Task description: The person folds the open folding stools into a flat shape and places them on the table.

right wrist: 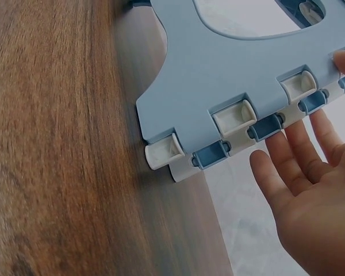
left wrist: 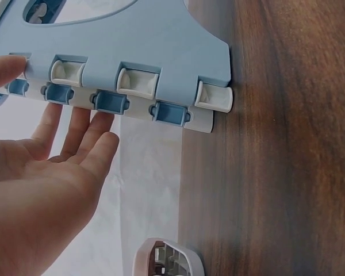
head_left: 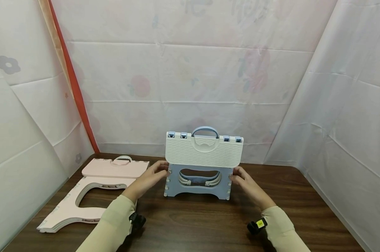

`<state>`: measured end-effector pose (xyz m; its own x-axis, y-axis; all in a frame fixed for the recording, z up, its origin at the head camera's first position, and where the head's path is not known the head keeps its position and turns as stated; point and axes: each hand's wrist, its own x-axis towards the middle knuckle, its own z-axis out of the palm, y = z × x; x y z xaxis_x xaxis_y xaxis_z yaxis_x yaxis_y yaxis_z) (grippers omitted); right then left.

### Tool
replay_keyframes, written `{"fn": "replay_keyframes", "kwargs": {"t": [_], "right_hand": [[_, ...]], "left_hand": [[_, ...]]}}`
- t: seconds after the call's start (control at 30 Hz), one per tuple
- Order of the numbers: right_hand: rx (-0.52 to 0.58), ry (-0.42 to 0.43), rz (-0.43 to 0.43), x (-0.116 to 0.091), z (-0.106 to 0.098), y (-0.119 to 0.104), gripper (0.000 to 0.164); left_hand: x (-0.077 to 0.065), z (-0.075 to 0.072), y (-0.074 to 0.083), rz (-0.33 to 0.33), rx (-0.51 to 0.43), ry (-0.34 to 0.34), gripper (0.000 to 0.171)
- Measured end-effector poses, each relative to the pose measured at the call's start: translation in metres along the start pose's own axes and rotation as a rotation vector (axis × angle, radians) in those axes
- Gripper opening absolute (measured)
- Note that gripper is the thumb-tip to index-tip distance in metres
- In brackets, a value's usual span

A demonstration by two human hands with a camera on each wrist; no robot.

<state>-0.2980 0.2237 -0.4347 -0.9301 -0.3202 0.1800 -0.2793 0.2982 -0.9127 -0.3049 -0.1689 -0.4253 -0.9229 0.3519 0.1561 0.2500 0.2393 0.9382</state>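
Note:
A blue-and-white folding stool [head_left: 197, 191] stands upright on the table, partly folded. Its white textured top [head_left: 205, 154] tilts toward me, with a blue carry handle [head_left: 205, 128] raised above it. My left hand [head_left: 149, 180] grips the left edge of the blue leg panel [left wrist: 155, 43], thumb in front and fingers behind. On the opposite edge my right hand [head_left: 248, 183] holds the panel the same way. White and blue hinge pieces [right wrist: 236, 118] line that edge in the right wrist view. The far side of the stool is mostly hidden.
A pink folding stool [head_left: 114, 168] lies folded flat on the table's left side, beside my left forearm. The dark wooden table [head_left: 190, 227] reaches back to a white patterned curtain [head_left: 190, 80], with more cloth at both sides. A red ribbon [head_left: 71, 77] hangs at the left.

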Motion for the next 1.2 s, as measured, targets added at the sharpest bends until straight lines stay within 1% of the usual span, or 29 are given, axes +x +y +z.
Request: {"fn": "replay_keyframes", "kwargs": {"t": [0.43,0.7,0.9,1.2], "right_hand": [[0.018,-0.005,0.009,0.0005,-0.0008,-0.0030,0.038],[0.021,-0.009,0.010,0.0001,0.0001,-0.0028,0.039],[0.027,-0.006,0.023,0.0003,0.0001,-0.0022,0.037],[0.044,0.000,0.019,0.0009,0.0014,-0.0013,0.037]], "left_hand": [[0.0022,-0.0003,-0.0002,-0.006,-0.015,-0.003,0.050],[0.0022,-0.0004,-0.0001,-0.008,0.004,0.003,0.049],[0.0020,-0.0011,-0.0011,-0.021,0.018,0.005,0.049],[0.0021,-0.0012,-0.0019,-0.021,0.011,0.001,0.046]]}}
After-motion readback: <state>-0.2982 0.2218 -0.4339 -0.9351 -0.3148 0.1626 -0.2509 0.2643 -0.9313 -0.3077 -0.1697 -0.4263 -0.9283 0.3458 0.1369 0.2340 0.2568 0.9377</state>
